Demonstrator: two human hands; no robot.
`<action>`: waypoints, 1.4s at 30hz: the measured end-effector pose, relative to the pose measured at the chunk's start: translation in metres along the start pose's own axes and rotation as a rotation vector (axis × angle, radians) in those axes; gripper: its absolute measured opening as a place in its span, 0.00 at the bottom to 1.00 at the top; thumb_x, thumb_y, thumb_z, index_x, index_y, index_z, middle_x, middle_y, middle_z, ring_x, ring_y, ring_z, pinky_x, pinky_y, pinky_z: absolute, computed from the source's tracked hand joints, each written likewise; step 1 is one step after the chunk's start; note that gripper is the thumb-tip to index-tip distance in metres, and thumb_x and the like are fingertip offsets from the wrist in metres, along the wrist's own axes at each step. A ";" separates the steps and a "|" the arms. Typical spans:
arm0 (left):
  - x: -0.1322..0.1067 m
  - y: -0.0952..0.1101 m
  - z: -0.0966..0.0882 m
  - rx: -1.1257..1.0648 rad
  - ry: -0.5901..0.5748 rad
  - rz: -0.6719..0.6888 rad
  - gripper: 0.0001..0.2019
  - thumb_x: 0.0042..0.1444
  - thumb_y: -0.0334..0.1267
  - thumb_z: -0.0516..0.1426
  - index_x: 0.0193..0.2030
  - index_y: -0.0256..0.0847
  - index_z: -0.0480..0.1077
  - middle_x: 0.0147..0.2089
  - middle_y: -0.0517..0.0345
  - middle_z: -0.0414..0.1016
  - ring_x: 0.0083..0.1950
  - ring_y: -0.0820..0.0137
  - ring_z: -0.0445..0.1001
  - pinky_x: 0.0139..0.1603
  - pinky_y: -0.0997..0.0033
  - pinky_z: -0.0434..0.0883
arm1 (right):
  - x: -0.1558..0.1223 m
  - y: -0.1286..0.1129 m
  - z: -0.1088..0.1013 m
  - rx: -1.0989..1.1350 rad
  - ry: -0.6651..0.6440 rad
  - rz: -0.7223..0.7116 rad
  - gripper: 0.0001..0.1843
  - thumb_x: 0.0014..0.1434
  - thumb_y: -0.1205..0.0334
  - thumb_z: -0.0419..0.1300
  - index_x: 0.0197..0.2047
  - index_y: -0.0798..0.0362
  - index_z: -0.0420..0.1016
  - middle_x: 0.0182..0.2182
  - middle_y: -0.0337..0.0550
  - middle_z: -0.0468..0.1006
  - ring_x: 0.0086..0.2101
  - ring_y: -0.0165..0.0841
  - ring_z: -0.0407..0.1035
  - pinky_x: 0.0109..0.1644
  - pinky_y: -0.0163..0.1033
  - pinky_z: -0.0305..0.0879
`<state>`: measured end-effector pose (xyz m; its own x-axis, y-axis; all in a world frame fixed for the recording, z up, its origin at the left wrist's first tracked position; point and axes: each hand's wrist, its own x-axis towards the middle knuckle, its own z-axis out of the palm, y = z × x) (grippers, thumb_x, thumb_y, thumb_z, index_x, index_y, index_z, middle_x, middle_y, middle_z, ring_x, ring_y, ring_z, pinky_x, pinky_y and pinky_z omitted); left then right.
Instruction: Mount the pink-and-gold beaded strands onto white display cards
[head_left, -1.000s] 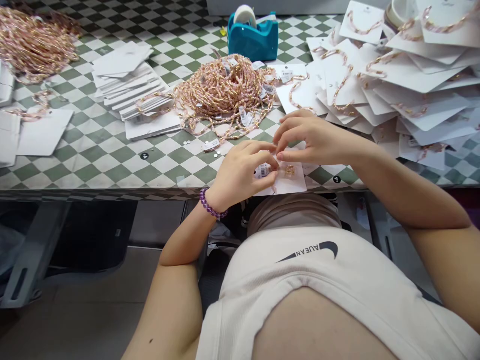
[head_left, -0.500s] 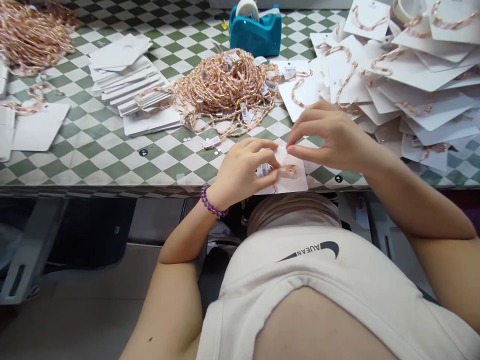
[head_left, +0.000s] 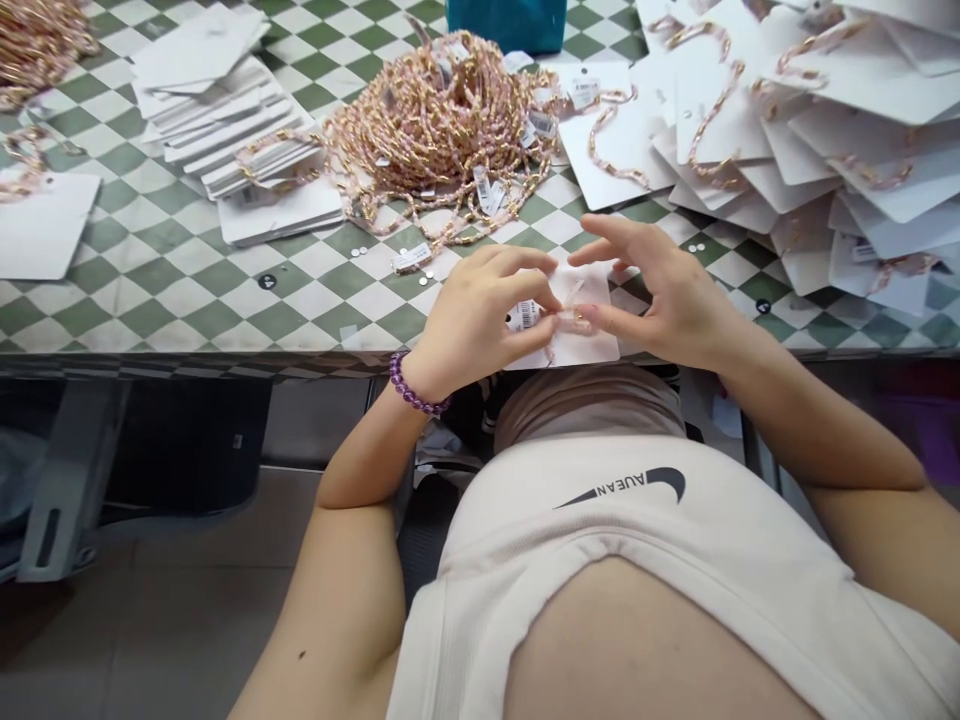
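Note:
A white card [head_left: 596, 348] lies at the table's front edge under both hands. On it are a barcode tag [head_left: 527, 315] and a short bit of pink and gold beaded bracelet [head_left: 576, 325]; the rest of the bracelet is hidden. My left hand [head_left: 487, 315], with a purple bead band at its wrist, pinches thumb and index finger at the bracelet's end. A thin clear strip [head_left: 574, 292] sticks up beside those fingertips. My right hand [head_left: 667, 295] has its fingers spread, the thumb tip at the gold bead and the index finger raised over the card.
A heap of beaded strands [head_left: 450, 140] with barcode tags lies beyond my hands. Stacked blank cards [head_left: 232, 120] are left of it, cards with bracelets [head_left: 825, 130] pile up at right. A teal tape dispenser [head_left: 510, 25] stands behind. Small white dots [head_left: 424, 279] lie on the checked cloth.
My right hand has gone from a near pinch above the card to spread fingers, its thumb lowered onto the beads. The left hand keeps its pinch. The view has tipped slightly downward.

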<state>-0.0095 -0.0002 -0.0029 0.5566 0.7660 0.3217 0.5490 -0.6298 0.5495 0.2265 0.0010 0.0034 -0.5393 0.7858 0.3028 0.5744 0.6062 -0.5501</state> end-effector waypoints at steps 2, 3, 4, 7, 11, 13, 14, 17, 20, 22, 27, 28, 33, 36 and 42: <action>0.000 0.000 0.000 0.001 -0.007 -0.005 0.03 0.61 0.37 0.59 0.37 0.45 0.75 0.57 0.56 0.77 0.57 0.60 0.73 0.62 0.55 0.67 | 0.007 0.001 -0.003 0.032 -0.049 -0.019 0.33 0.63 0.56 0.61 0.69 0.49 0.60 0.50 0.45 0.78 0.49 0.38 0.72 0.51 0.45 0.72; 0.000 0.000 0.000 0.001 -0.008 -0.007 0.03 0.61 0.37 0.59 0.37 0.45 0.75 0.57 0.56 0.76 0.57 0.60 0.73 0.62 0.54 0.67 | 0.011 0.002 -0.004 0.032 -0.068 -0.040 0.31 0.63 0.56 0.60 0.68 0.50 0.62 0.47 0.45 0.79 0.46 0.36 0.73 0.49 0.43 0.72; 0.000 0.000 0.000 0.002 -0.010 -0.009 0.03 0.61 0.37 0.59 0.38 0.45 0.75 0.57 0.56 0.76 0.58 0.60 0.73 0.62 0.54 0.67 | 0.014 0.003 -0.006 0.023 -0.084 -0.068 0.28 0.64 0.56 0.59 0.66 0.51 0.66 0.44 0.44 0.79 0.43 0.35 0.73 0.47 0.43 0.72; -0.001 0.000 -0.001 0.001 -0.013 -0.009 0.03 0.61 0.37 0.59 0.38 0.45 0.75 0.57 0.56 0.76 0.57 0.60 0.73 0.62 0.54 0.67 | 0.022 0.006 -0.012 -0.019 -0.127 -0.133 0.18 0.64 0.55 0.59 0.56 0.50 0.76 0.37 0.43 0.78 0.40 0.35 0.72 0.45 0.42 0.70; 0.000 0.000 -0.001 -0.001 -0.014 -0.008 0.03 0.61 0.37 0.59 0.37 0.44 0.75 0.57 0.56 0.76 0.58 0.61 0.73 0.63 0.54 0.66 | 0.025 0.007 -0.015 -0.023 -0.166 -0.122 0.10 0.64 0.55 0.58 0.42 0.48 0.79 0.37 0.44 0.77 0.40 0.36 0.71 0.45 0.43 0.68; 0.000 0.000 -0.001 0.001 -0.019 -0.010 0.03 0.61 0.37 0.58 0.37 0.45 0.75 0.57 0.56 0.76 0.58 0.61 0.73 0.63 0.54 0.66 | 0.025 0.007 -0.015 -0.005 -0.170 -0.111 0.09 0.64 0.55 0.58 0.39 0.48 0.78 0.38 0.44 0.78 0.41 0.37 0.72 0.46 0.43 0.68; 0.000 0.000 -0.001 0.002 -0.023 -0.012 0.04 0.61 0.37 0.58 0.37 0.45 0.75 0.57 0.56 0.76 0.58 0.61 0.73 0.63 0.54 0.66 | 0.025 0.007 -0.014 0.007 -0.171 -0.105 0.09 0.64 0.55 0.59 0.39 0.49 0.78 0.39 0.44 0.79 0.41 0.37 0.72 0.47 0.44 0.68; 0.000 0.000 -0.001 0.005 -0.023 -0.015 0.04 0.61 0.37 0.58 0.37 0.45 0.75 0.58 0.56 0.76 0.58 0.60 0.73 0.63 0.54 0.66 | 0.024 0.006 -0.012 0.037 -0.154 -0.081 0.09 0.64 0.55 0.59 0.40 0.50 0.77 0.39 0.43 0.80 0.41 0.36 0.73 0.48 0.43 0.68; 0.000 0.000 -0.001 0.010 -0.020 -0.009 0.04 0.61 0.37 0.58 0.37 0.44 0.75 0.57 0.56 0.76 0.57 0.60 0.73 0.62 0.54 0.67 | 0.023 0.006 -0.008 0.047 -0.108 -0.055 0.09 0.64 0.56 0.60 0.40 0.52 0.78 0.37 0.42 0.80 0.38 0.34 0.74 0.46 0.41 0.68; 0.000 -0.001 -0.001 0.015 -0.021 -0.007 0.04 0.61 0.37 0.59 0.36 0.44 0.75 0.57 0.56 0.76 0.57 0.60 0.73 0.62 0.53 0.67 | 0.022 0.005 -0.006 0.059 -0.091 -0.032 0.09 0.64 0.58 0.60 0.40 0.52 0.78 0.36 0.41 0.80 0.37 0.33 0.74 0.45 0.39 0.69; 0.000 0.000 -0.001 0.024 -0.007 -0.002 0.04 0.61 0.37 0.58 0.36 0.43 0.74 0.57 0.55 0.77 0.56 0.60 0.74 0.62 0.54 0.67 | 0.023 0.002 -0.003 0.071 -0.044 0.015 0.09 0.64 0.59 0.59 0.41 0.54 0.78 0.36 0.41 0.79 0.37 0.32 0.74 0.41 0.36 0.69; 0.000 0.000 -0.001 0.026 -0.006 -0.001 0.04 0.61 0.37 0.58 0.36 0.43 0.74 0.57 0.55 0.77 0.56 0.60 0.74 0.62 0.54 0.67 | 0.023 0.002 -0.003 0.064 -0.039 0.012 0.09 0.64 0.59 0.58 0.42 0.54 0.77 0.36 0.41 0.79 0.37 0.32 0.74 0.41 0.36 0.69; 0.001 0.001 -0.002 0.036 -0.023 -0.016 0.03 0.60 0.37 0.58 0.36 0.44 0.74 0.57 0.56 0.77 0.57 0.60 0.73 0.62 0.53 0.67 | 0.025 0.000 0.000 0.000 -0.055 -0.025 0.09 0.65 0.61 0.57 0.44 0.55 0.75 0.37 0.42 0.78 0.36 0.32 0.73 0.43 0.36 0.68; 0.000 0.000 -0.001 0.029 -0.014 -0.012 0.04 0.60 0.37 0.58 0.36 0.44 0.74 0.57 0.57 0.77 0.57 0.60 0.73 0.63 0.53 0.67 | 0.024 0.000 0.001 -0.047 -0.053 -0.035 0.09 0.66 0.61 0.56 0.45 0.55 0.74 0.36 0.43 0.78 0.35 0.32 0.72 0.42 0.36 0.67; 0.000 0.000 0.000 0.006 -0.016 -0.019 0.03 0.60 0.37 0.58 0.36 0.45 0.74 0.57 0.56 0.76 0.57 0.60 0.73 0.62 0.54 0.67 | 0.022 0.001 0.006 -0.141 -0.047 -0.010 0.09 0.66 0.62 0.55 0.44 0.53 0.75 0.32 0.43 0.77 0.35 0.34 0.71 0.42 0.38 0.65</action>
<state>-0.0100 0.0001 -0.0028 0.5559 0.7759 0.2983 0.5636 -0.6156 0.5509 0.2116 0.0182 0.0047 -0.5717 0.7752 0.2686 0.6483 0.6275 -0.4312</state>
